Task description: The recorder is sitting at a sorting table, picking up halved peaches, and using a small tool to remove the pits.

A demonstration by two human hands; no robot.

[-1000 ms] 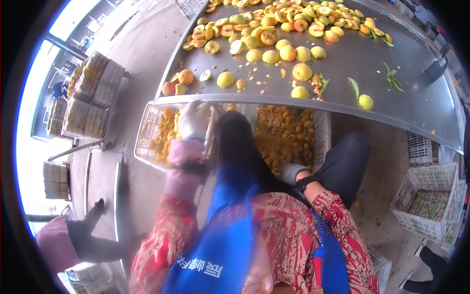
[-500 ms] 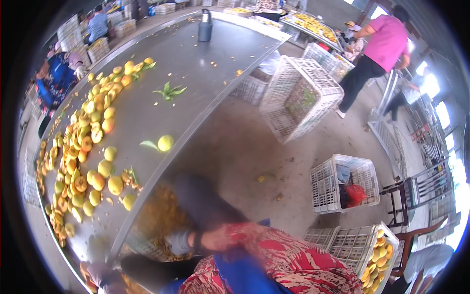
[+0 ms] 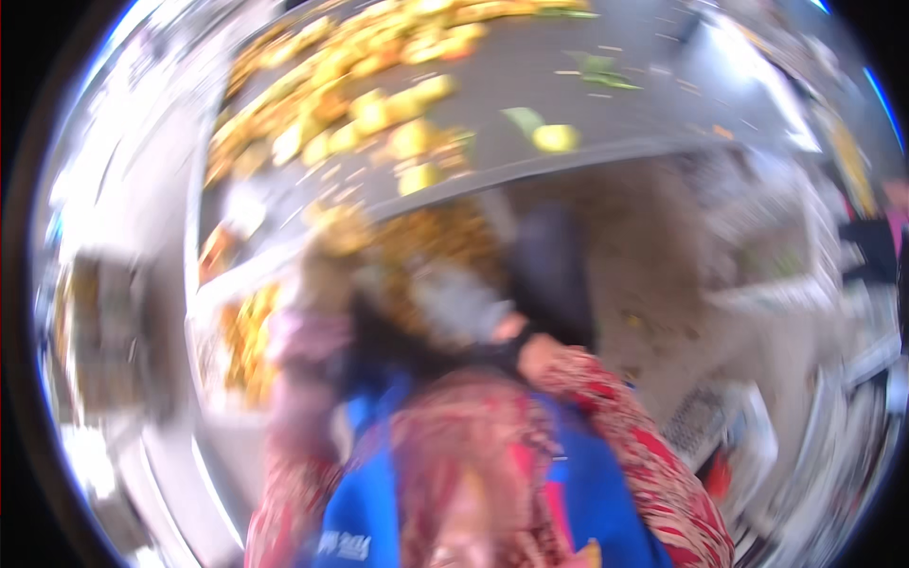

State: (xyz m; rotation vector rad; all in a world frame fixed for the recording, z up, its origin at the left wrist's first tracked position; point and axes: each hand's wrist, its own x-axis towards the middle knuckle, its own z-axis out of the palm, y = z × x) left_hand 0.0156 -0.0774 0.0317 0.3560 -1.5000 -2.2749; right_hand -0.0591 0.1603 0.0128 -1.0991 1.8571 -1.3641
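The picture is smeared by motion. My left hand [image 3: 329, 248] reaches up to the near edge of the metal table [image 3: 653, 118], next to yellow fruit pieces; its fingers are too blurred to make out. Lower and to the right, my right hand [image 3: 462, 305], in what looks like a pale grey glove, is over my lap, with a dark band at the wrist. Beyond it are many orange-yellow fruit pieces [image 3: 431, 232] below the table edge. On the table lie a pile of yellow fruit [image 3: 374, 109], whole and cut, and a single yellow-green fruit [image 3: 556, 138] beside a leaf.
Left of my left arm is a container of orange-yellow fruit pieces [image 3: 248, 331]. A white plastic crate [image 3: 776, 293] stands on the floor at the right, with another crate [image 3: 757, 426] holding something red nearer me. A leafy sprig [image 3: 606, 71] lies on the table.
My view has swung left and down, so the table now lies across the top. Both forearms show more fully. My left hand has come up to the table's near edge.
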